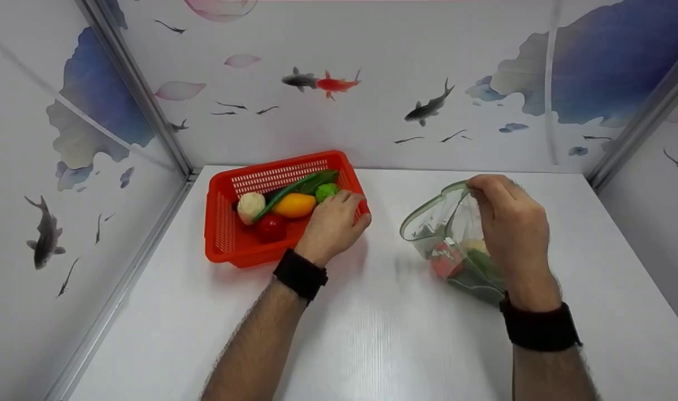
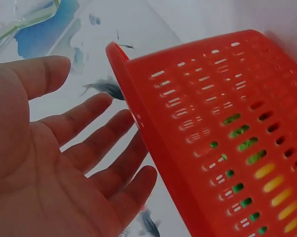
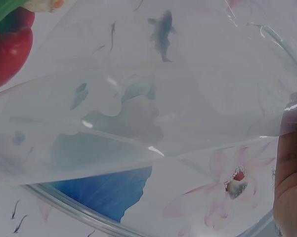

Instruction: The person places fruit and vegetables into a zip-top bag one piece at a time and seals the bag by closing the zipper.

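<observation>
A white wall [image 1: 361, 133] stands behind a white table [image 1: 366, 345]. On the table, at the left, is a red basket [image 1: 219, 254] with many small holes. To the right of it is a clear bag [image 1: 464, 220] with a green edge, its mouth open. The right hand [image 1: 508, 228] pinches this edge between thumb and fingers. The left hand [image 1: 334, 223] is at the right rim of the basket, fingers spread and a little bent, holding nothing; if it touches the rim, I cannot tell. After these come the vegetables. The basket has a long green vegetable [image 1: 286, 200], a yellow vegetable [image 1: 295, 206], a white vegetable [image 1: 251, 208], a red vegetable [image 1: 272, 227] and a small green vegetable [image 1: 326, 192]. Inside the bag lie a green piece [image 1: 481, 262], a red piece [image 1: 446, 262] and a yellowish piece [image 1: 476, 245].
</observation>
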Demonstrator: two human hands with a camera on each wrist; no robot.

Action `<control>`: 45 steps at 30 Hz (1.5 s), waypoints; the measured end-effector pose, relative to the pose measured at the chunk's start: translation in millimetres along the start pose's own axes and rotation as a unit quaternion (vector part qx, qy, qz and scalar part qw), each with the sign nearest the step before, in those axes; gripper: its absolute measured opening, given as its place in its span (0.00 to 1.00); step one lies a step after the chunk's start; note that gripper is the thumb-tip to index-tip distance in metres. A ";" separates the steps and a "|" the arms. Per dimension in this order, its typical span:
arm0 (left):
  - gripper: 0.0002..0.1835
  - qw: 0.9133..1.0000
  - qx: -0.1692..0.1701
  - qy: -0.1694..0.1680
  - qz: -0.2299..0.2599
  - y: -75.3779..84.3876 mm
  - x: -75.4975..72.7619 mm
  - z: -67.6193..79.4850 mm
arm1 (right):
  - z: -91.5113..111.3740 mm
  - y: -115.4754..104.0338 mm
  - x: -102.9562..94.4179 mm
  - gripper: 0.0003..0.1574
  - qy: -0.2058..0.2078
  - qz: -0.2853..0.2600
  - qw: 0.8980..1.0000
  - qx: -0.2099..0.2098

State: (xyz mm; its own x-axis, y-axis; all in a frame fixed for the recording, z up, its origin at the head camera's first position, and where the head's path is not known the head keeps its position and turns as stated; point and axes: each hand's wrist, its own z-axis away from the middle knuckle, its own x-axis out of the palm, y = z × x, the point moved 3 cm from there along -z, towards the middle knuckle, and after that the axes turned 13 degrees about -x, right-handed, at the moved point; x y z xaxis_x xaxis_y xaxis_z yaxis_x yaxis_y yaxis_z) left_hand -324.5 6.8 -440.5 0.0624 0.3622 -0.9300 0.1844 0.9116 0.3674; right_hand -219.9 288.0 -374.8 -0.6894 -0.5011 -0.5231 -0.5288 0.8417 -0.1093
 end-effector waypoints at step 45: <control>0.36 0.980 -0.198 -0.005 0.000 -136.1 -13.0 -11.3 | 0.8 -2.3 2.8 0.07 -0.015 0.000 1.000 0.011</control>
State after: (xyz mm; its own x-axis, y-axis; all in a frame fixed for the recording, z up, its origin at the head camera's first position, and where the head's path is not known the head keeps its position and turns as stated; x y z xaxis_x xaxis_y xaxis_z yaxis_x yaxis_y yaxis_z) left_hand -361.5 -119.7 -478.2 0.0727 0.3629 -0.9290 -0.2111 0.9159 0.3413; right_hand -220.3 284.9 -376.7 -0.6745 -0.4945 -0.5483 -0.5166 0.8466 -0.1280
